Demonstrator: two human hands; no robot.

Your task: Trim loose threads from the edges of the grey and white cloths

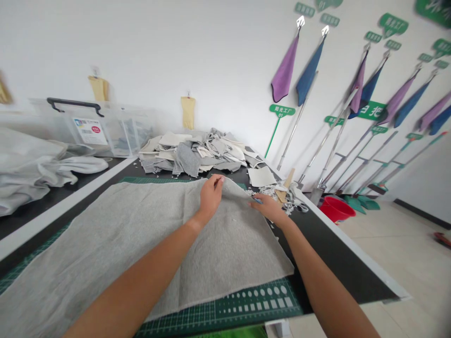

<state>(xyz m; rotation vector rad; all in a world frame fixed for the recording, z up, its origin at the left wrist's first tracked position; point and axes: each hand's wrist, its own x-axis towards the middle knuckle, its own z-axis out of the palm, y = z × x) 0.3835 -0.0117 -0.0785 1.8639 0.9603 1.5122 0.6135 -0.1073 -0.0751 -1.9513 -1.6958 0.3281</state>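
Observation:
A large piece of grey cloth [148, 225] lies across a green cutting mat [260, 300], which shows along the edges. My left hand [210, 195] pinches the cloth's far edge and lifts it a little off the mat, so the fabric slopes up to the fingers. To its right, my right hand [269, 206] is closed round a small tool [257, 200] with a bluish part, against the cloth's right far edge. Most of that tool is hidden by the fingers, and its kind cannot be made out.
Behind the mat rises a heap of grey and white fabric scraps [197, 152]. Shredded trimmings [275, 192] lie beyond my right hand. A clear plastic box [116, 126] and bunched pale cloth [31, 164] are at left. A red bucket [336, 209] stands on the floor at right.

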